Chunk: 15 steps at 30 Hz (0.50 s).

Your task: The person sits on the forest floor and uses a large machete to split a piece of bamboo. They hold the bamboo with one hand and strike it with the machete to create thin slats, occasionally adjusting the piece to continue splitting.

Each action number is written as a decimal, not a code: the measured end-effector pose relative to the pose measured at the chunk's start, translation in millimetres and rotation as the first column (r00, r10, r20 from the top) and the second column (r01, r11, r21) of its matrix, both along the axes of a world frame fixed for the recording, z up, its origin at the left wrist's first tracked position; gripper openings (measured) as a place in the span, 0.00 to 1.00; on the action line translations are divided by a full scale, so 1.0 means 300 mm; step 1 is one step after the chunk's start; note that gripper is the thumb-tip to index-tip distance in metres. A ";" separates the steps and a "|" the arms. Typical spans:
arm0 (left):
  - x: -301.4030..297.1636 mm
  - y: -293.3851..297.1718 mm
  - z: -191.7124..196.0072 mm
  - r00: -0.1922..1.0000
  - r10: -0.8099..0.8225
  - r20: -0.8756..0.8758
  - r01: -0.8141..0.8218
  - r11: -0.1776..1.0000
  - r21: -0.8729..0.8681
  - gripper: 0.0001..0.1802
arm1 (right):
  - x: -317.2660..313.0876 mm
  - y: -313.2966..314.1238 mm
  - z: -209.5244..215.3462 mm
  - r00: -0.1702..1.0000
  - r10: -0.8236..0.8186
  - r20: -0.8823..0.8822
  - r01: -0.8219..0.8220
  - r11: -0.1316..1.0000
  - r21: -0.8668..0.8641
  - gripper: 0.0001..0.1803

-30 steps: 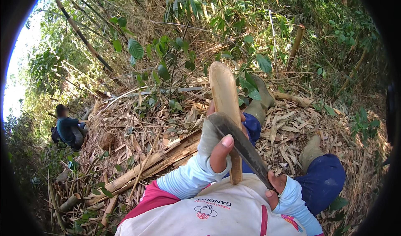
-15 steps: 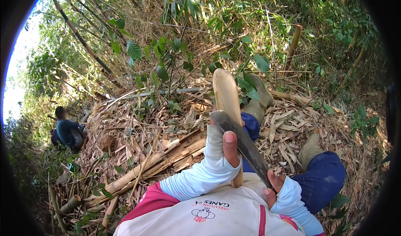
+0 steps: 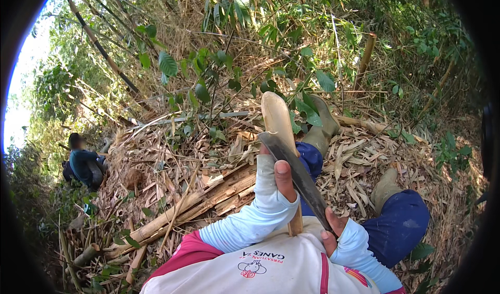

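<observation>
Wooden piece: we see a long, pale, round-ended piece of wood (image 3: pixel 277 118) slanting up from the shirt front, between the body and the leafy ground; whether its lower end presses on the cloth, we cannot tell.
Blade: a dark, flat blade (image 3: pixel 298 173) crosses in front of the wood; we cannot tell whether its edge touches.
Left grip: we find the left hand (image 3: pixel 282 178) closed around the wood, thumb raised in front beside the blade, most fingers hidden.
Right grip: the right hand (image 3: pixel 334 229) is closed on the blade's lower end, thumb and finger in our view.
Clothing: we make out a white shirt (image 3: pixel 302 268), pale blue sleeves (image 3: pixel 247 224) and dark blue trousers (image 3: pixel 401 218).
Boots: two olive boots (image 3: pixel 385 190) stand apart, one farther off behind the wood.
Split bamboo: broken lengths (image 3: pixel 211 200) lie to our left on dry leaves (image 3: pixel 359 177).
Farther out: we see another person (image 3: pixel 83 161) seated at far left, and leafy growth (image 3: pixel 208 80) ahead.
</observation>
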State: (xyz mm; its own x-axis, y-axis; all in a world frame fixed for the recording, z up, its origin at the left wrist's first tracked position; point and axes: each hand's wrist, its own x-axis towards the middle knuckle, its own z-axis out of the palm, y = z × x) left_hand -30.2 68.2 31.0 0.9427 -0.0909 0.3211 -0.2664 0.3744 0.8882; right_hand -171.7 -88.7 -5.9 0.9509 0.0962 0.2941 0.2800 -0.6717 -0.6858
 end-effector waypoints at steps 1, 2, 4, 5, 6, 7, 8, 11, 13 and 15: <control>0.001 -0.001 -0.001 1.000 0.000 0.006 0.000 1.000 0.001 0.34 | 0.002 0.002 -0.003 1.000 -0.003 0.001 0.003 1.000 0.005 0.37; 0.003 -0.001 -0.002 1.000 0.000 0.011 0.000 1.000 0.001 0.34 | 0.003 0.005 -0.008 1.000 -0.006 0.010 0.006 1.000 0.014 0.37; 0.006 -0.003 -0.002 1.000 0.001 0.006 -0.001 1.000 -0.003 0.35 | 0.009 0.009 -0.016 1.000 -0.011 0.029 0.010 0.999 0.032 0.36; 0.008 -0.005 -0.003 1.000 0.001 -0.004 -0.001 1.000 -0.008 0.36 | 0.013 0.011 -0.017 1.000 -0.011 0.023 0.010 0.999 0.035 0.36; 0.005 -0.008 -0.005 1.000 -0.002 -0.011 0.002 1.000 -0.016 0.36 | 0.013 0.012 -0.020 1.000 -0.012 0.022 0.011 0.999 0.036 0.36; 0.004 -0.007 -0.011 1.000 0.007 0.007 -0.007 1.000 0.005 0.37 | 0.014 0.013 -0.023 1.000 -0.014 0.021 0.013 0.999 0.037 0.36; 0.003 -0.006 -0.018 1.000 0.015 0.025 -0.016 1.000 0.026 0.38 | 0.014 0.014 -0.025 1.000 -0.015 0.015 0.015 0.999 0.030 0.36; 0.007 -0.011 -0.010 0.999 0.046 -0.003 -0.046 0.998 0.041 0.42 | 0.026 0.020 -0.014 1.000 -0.017 -0.024 0.017 0.999 0.027 0.36; 0.015 -0.016 -0.010 0.998 0.067 -0.016 -0.066 0.997 0.046 0.44 | 0.032 0.023 0.000 0.998 -0.020 -0.059 0.022 0.999 0.035 0.35; 0.023 -0.014 -0.026 0.996 0.090 -0.004 -0.089 0.994 0.068 0.44 | 0.038 0.021 0.008 0.992 -0.022 -0.128 0.022 1.000 0.003 0.35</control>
State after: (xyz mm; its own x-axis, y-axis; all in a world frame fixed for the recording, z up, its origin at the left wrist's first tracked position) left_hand -23.4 63.9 23.4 0.9503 -0.0275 0.3101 -0.2895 0.2882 0.9127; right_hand -160.4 -82.4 -3.6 0.9827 0.0736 0.1700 0.1747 -0.6737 -0.7181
